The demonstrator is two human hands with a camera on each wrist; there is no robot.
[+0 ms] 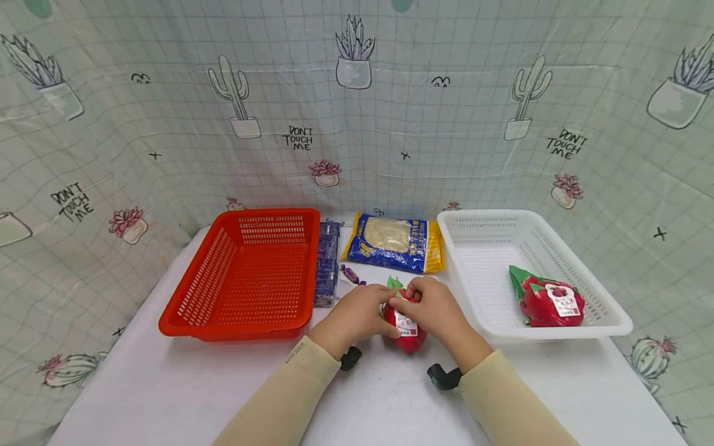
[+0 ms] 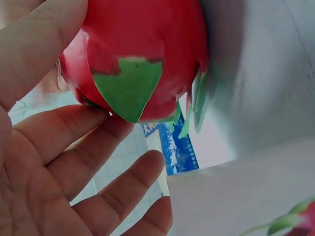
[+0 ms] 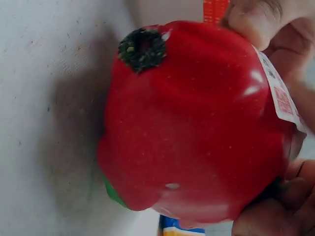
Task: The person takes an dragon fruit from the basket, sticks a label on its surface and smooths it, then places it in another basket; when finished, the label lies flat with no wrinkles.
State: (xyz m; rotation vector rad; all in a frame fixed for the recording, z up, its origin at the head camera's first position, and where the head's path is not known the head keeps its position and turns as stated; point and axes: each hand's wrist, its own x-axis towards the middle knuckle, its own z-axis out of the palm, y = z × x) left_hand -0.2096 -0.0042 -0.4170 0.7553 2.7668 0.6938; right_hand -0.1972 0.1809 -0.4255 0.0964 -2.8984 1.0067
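Note:
A red dragon fruit (image 1: 414,342) with green-tipped scales and a white printed label (image 1: 406,324) is between both hands, close over the table. My left hand (image 1: 359,314) grips it from the left, thumb across the front by the label. In the left wrist view, the left fingers (image 2: 142,172) spread beneath the fruit, two fingertips at its green scale. My right hand (image 1: 437,306) pinches the fruit's upper right side with curled fingers, covering part of the label. The right wrist view shows the fruit's dark, rough stem end (image 3: 142,49).
A red basket (image 1: 189,297) stands left and a white basket (image 1: 474,285) right, the latter holding another labelled dragon fruit (image 1: 549,303). Behind the hands lie a blue-and-yellow food packet (image 1: 390,241), a purple-wrapped candy (image 1: 351,275) and a dark blue box (image 1: 327,266).

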